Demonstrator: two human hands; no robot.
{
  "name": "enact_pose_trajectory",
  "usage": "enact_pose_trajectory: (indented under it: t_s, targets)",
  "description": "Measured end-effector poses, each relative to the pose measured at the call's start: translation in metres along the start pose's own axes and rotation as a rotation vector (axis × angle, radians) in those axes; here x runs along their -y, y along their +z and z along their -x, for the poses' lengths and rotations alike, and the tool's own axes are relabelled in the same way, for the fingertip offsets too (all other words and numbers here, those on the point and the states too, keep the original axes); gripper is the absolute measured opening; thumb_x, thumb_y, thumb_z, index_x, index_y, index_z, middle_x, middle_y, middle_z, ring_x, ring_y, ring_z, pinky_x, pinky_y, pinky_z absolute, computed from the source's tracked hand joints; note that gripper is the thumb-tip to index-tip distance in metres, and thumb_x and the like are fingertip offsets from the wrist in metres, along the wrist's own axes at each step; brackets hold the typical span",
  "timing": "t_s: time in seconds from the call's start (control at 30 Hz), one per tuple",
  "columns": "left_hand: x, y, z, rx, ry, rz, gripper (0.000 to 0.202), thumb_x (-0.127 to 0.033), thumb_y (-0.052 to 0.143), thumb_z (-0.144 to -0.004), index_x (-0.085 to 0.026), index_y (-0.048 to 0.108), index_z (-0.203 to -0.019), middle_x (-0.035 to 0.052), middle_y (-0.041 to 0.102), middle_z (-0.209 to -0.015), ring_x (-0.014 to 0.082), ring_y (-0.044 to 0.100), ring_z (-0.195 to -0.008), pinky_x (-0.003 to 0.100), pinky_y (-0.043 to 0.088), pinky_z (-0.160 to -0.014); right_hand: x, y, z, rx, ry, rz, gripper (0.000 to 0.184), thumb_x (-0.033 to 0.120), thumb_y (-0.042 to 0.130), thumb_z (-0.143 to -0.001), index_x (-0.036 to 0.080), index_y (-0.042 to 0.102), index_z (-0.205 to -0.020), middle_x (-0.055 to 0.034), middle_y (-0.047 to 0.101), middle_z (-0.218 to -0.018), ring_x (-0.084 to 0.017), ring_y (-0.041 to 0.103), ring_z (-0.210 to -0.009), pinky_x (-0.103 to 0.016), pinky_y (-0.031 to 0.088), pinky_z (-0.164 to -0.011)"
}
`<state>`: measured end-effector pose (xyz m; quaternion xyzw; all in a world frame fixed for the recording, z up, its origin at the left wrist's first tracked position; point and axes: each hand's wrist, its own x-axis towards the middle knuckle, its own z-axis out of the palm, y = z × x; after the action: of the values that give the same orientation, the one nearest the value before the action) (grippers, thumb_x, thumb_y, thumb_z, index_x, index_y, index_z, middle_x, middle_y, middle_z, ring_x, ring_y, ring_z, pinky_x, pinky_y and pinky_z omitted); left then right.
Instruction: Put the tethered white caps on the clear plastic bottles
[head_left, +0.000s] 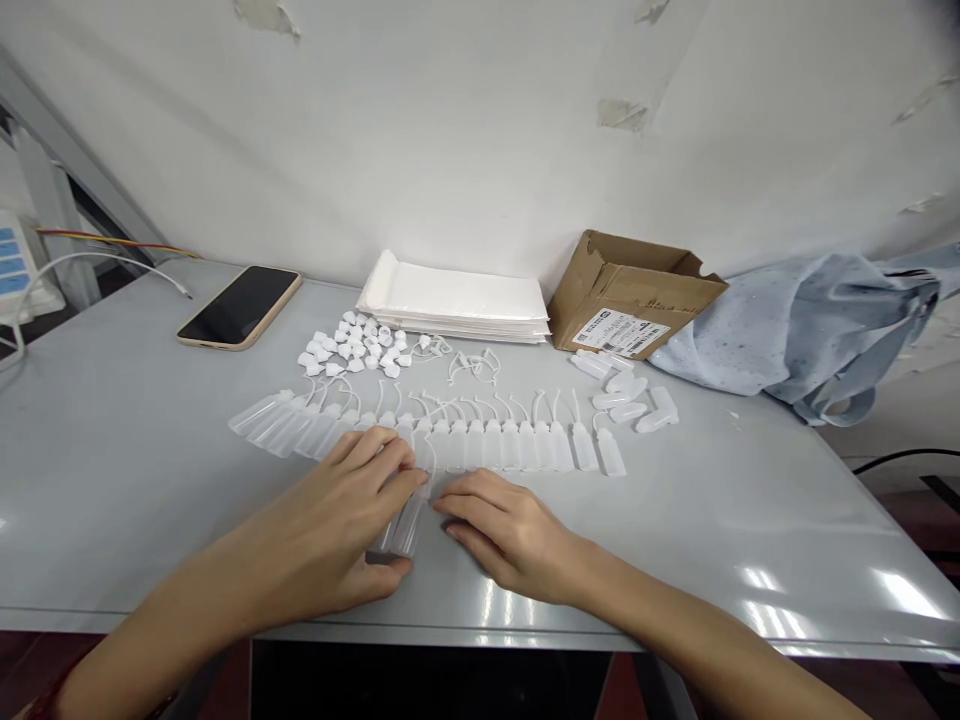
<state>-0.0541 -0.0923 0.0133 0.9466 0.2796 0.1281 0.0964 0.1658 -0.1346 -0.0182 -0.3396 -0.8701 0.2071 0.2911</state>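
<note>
My left hand (364,525) rests on the table with its fingers curled round small translucent plastic bottles (406,528), which lie side by side under its palm and partly out of sight. A thin white strap loops up from their neck end. Just to the right, my right hand (510,520) lies palm down, its fingers slightly bent and its thumb apart from them. Its fingertips are close to the bottles, and I see nothing held there. Beyond both hands runs a row of similar bottles (493,445), most with white straps pointing toward the wall.
White caps (356,342) are heaped behind the row, with loose straps (474,366) nearby. Further back are a phone (240,308), a stack of white padded envelopes (457,295) and an open cardboard box (637,295). Loose bottles (621,388) and blue-grey cloth (780,330) lie at right.
</note>
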Motion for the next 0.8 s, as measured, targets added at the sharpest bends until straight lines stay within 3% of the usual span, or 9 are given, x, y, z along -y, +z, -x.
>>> enact_pose_trajectory:
  t_s: [0.1, 0.17, 0.43, 0.8]
  targets:
    - [0.0018, 0.0006, -0.0008, 0.112, -0.013, -0.009, 0.029, -0.026, 0.065, -0.072, -0.018, 0.058, -0.099, 0.0072, 0.054, -0.099, 0.0279, 0.045, -0.099, 0.043, 0.041, -0.084, 0.0001, -0.0002, 0.0000, 0.003, 0.001, 0.000, 0.022, 0.010, 0.045, -0.092, 0.011, 0.059, -0.109, -0.0136, 0.066, -0.100, -0.020, 0.060, -0.094, -0.035, 0.056, -0.081]
    - [0.0025, 0.0011, -0.0009, 0.124, -0.017, -0.009, 0.028, -0.026, 0.065, -0.071, -0.018, 0.058, -0.097, 0.0071, 0.053, -0.099, 0.0280, 0.044, -0.099, 0.043, 0.041, -0.084, 0.0003, -0.0004, 0.0000, 0.004, 0.001, 0.001, 0.022, 0.010, 0.045, -0.092, 0.011, 0.059, -0.109, -0.0134, 0.066, -0.100, -0.020, 0.060, -0.093, -0.034, 0.056, -0.081]
    - [0.0024, 0.0009, 0.0020, 0.025, 0.001, -0.060, 0.031, -0.029, 0.069, -0.072, -0.017, 0.059, -0.099, 0.0087, 0.054, -0.099, 0.0301, 0.046, -0.101, 0.046, 0.041, -0.085, -0.0009, 0.0006, 0.0009, 0.005, -0.004, 0.008, 0.021, 0.012, 0.046, -0.093, 0.012, 0.059, -0.109, -0.0130, 0.066, -0.101, -0.021, 0.060, -0.092, -0.035, 0.057, -0.079]
    - [-0.0009, 0.0039, 0.0035, -0.009, 0.011, -0.153, 0.027, -0.029, 0.067, -0.073, -0.015, 0.060, -0.094, 0.0099, 0.055, -0.099, 0.0312, 0.047, -0.101, 0.046, 0.042, -0.084, -0.0010, 0.0008, 0.0003, 0.014, -0.005, 0.019, 0.020, 0.011, 0.047, -0.092, 0.010, 0.060, -0.108, -0.0142, 0.065, -0.099, -0.021, 0.060, -0.093, -0.034, 0.056, -0.080]
